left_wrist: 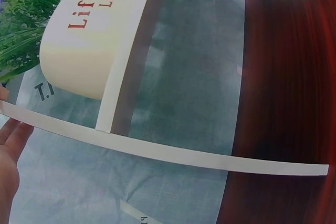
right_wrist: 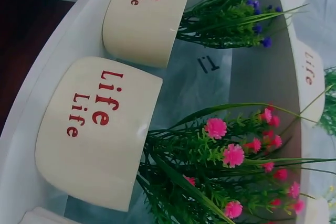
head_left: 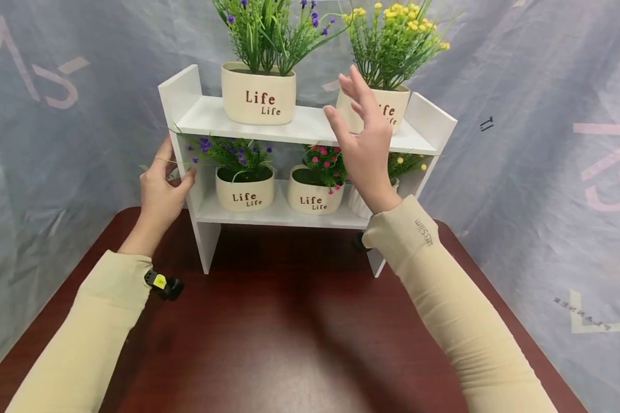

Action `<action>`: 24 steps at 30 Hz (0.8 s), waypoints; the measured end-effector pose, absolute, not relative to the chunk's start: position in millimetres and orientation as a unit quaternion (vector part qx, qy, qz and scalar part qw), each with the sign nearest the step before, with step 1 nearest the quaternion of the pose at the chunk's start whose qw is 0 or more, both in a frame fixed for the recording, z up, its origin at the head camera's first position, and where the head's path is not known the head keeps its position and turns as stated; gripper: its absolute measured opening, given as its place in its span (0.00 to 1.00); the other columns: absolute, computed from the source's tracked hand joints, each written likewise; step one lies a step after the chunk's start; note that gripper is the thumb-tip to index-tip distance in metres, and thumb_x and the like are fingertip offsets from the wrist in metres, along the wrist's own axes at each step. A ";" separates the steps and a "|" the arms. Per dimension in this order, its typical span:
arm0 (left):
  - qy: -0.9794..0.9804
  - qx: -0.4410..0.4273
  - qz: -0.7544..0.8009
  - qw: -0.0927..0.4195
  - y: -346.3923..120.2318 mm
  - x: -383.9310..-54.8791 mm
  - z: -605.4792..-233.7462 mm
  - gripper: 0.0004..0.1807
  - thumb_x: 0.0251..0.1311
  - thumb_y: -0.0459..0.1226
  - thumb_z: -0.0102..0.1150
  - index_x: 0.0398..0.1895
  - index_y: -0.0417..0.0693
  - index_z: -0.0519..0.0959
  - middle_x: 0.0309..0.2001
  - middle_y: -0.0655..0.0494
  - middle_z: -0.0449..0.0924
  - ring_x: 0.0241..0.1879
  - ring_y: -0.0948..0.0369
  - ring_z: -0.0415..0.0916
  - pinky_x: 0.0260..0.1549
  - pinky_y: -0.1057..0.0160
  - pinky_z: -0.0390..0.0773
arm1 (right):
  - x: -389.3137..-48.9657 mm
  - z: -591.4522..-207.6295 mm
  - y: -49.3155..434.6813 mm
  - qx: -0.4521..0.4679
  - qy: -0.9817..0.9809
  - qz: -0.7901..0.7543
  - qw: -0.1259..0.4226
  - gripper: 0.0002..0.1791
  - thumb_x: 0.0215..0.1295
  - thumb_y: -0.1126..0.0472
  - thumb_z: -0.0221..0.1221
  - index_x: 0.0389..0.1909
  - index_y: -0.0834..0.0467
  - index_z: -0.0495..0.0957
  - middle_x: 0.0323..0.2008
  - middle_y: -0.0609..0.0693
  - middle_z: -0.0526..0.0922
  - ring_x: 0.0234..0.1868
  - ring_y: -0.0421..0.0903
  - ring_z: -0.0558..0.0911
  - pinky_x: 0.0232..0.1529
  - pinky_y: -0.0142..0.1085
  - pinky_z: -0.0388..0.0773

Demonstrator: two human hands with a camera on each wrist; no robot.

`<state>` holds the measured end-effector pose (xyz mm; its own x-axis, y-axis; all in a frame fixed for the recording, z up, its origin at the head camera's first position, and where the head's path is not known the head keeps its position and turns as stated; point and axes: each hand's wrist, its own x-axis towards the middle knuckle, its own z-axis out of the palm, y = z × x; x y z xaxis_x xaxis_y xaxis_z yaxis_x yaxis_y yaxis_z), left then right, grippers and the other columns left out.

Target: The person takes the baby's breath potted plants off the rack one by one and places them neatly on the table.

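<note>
Head view shows a white two-tier shelf [head_left: 312,121] standing on a dark red-brown tabletop [head_left: 227,344], with a grey printed cloth [head_left: 547,195] hanging behind and around it. The person's left hand [head_left: 162,189] grips the shelf's left side panel near its front edge, thumb on the inner side and fingers on the outer; the left wrist view also shows fingertips on both sides of that panel. The right hand [head_left: 368,143] is raised with its fingers spread wide and holds nothing; it is in front of the upper right pot [head_left: 400,103], which bears yellow flowers [head_left: 400,17], and whether it touches that pot cannot be told. On the same upper board, toward the left, stands the upper left pot [head_left: 259,94] with purple flowers [head_left: 315,20]. Below, on the lower board, sit the lower left pot [head_left: 245,192] with purple blooms, the middle pot [head_left: 315,198] with pink ones just beside it, and a white ribbed pot [head_left: 359,202], partly hidden by the right arm, near small yellow blooms. Both smooth pots on the lower board carry the red word "Life" twice. Light sleeves [head_left: 105,298] cover the forearms.
</note>
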<state>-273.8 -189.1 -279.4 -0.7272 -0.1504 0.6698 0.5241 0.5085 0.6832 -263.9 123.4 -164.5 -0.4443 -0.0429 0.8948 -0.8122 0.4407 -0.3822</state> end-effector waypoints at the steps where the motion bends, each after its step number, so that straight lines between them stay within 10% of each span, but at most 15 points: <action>1: -0.795 -0.117 -0.481 0.350 -189.6 -273.8 -279.4 0.40 0.63 0.30 0.56 0.75 0.66 0.56 0.65 0.46 0.72 0.61 0.45 0.74 0.48 0.71 0.81 | -265.8 -163.6 122.4 0.286 -0.736 0.444 0.424 0.34 0.67 0.59 0.60 0.71 0.62 0.62 0.63 0.55 0.76 0.66 0.40 0.73 0.68 0.28 0.68; 24: -0.797 -0.123 -0.474 0.354 -191.0 -273.9 -280.5 0.40 0.63 0.31 0.56 0.75 0.67 0.56 0.63 0.45 0.74 0.60 0.47 0.75 0.49 0.54 0.80 | -289.3 -142.9 112.9 0.187 -0.797 0.526 0.231 0.39 0.66 0.52 0.61 0.75 0.53 0.55 0.70 0.48 0.68 0.69 0.37 0.69 0.68 0.22 0.65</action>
